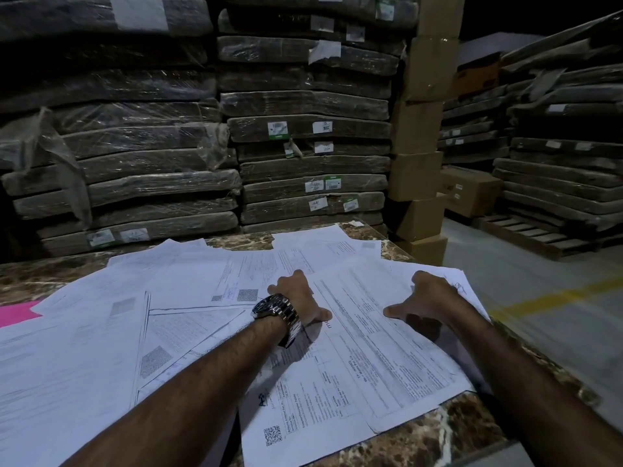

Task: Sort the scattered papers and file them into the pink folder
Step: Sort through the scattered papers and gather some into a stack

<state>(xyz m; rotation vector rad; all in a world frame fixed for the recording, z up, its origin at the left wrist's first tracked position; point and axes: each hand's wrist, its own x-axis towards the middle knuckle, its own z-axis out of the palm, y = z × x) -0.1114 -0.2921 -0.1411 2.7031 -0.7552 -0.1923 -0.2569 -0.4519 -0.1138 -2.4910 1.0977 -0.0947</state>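
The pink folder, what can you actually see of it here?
Only a small bright pink corner of the pink folder shows, at the far left edge of the table. It lies flat, and loose white papers overlap most of it. Neither hand touches it. Whether it is open or closed cannot be told.

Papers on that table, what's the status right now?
Both hands, left and right, flat on the scattered papers, gripping nothing. Pink folder mostly buried at left edge. Nothing filed yet.
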